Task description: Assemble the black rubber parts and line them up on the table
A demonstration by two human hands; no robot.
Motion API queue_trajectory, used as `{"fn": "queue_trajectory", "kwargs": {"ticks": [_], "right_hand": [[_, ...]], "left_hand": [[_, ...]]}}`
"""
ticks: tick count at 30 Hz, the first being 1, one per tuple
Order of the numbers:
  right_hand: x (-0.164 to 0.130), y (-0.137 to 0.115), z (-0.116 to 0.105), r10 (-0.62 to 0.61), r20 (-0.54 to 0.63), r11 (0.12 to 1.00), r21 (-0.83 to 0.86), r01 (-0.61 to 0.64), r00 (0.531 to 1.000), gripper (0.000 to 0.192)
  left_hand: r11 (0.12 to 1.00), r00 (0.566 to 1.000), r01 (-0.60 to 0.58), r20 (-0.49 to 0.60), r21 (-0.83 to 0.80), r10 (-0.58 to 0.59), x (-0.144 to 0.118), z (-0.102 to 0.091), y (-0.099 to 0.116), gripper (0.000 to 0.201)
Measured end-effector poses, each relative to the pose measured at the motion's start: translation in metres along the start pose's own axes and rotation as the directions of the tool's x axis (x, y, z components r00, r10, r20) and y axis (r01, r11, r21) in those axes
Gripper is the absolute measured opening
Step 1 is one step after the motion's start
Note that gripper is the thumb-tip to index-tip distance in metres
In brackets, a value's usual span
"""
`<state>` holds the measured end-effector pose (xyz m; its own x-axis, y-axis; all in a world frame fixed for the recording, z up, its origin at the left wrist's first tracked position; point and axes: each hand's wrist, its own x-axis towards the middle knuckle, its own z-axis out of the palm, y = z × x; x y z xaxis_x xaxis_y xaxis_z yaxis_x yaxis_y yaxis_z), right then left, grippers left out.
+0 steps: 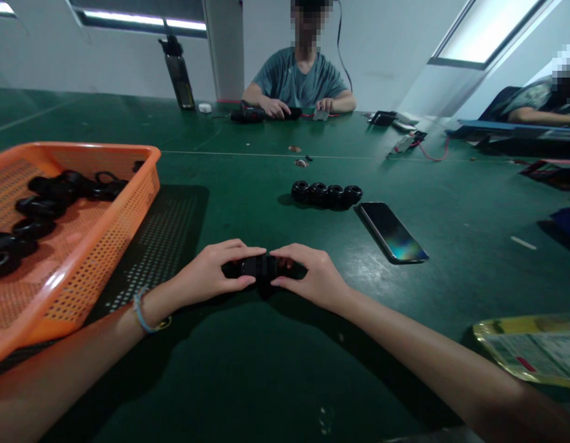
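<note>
Both hands meet at the middle of the green table (266,369). My left hand (215,274) and my right hand (308,277) grip the two ends of a small black part (261,267), which lies low over the table and is mostly hidden by my fingers. A row of several black ring-shaped parts (326,194) sits on the table beyond my hands. To my left, an orange mesh basket (104,246) holds several more black parts (49,197).
A dark phone (391,232) lies face up right of the rings. A yellow-edged packet (534,347) is at the near right. Across the table a person (301,80) handles black items; another person's arm (538,111) rests at far right. A dark bottle (180,74) stands at the back.
</note>
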<state>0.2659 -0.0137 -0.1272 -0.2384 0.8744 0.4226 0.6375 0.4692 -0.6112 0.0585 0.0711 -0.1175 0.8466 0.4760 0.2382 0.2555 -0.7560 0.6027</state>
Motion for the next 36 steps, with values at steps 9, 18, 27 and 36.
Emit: {"fn": "queue_trajectory", "kwargs": {"ticks": [9,18,27,36], "right_hand": [[-0.0018,0.0022,0.0025,-0.030,-0.061,0.999,-0.031,0.028,0.998,0.029],[-0.0023,-0.0003,0.0008,0.024,-0.035,1.000,-0.005,-0.024,0.999,0.027],[-0.0014,-0.0002,0.0010,0.031,-0.016,0.999,-0.008,-0.031,0.999,0.026],[-0.0004,-0.0005,-0.0004,0.039,0.005,0.999,-0.016,-0.039,0.999,0.025]], "left_hand": [[1.000,1.000,0.009,-0.001,-0.008,-0.009,0.0002,0.0001,0.0017,0.040],[1.000,0.999,0.027,0.018,-0.009,-0.027,0.0003,-0.0007,0.0017,0.041],[0.999,0.999,0.033,0.024,-0.001,-0.033,0.0011,-0.0011,0.0034,0.039],[1.000,1.000,0.024,0.018,0.002,-0.025,0.0004,-0.0001,0.0018,0.039]]}}
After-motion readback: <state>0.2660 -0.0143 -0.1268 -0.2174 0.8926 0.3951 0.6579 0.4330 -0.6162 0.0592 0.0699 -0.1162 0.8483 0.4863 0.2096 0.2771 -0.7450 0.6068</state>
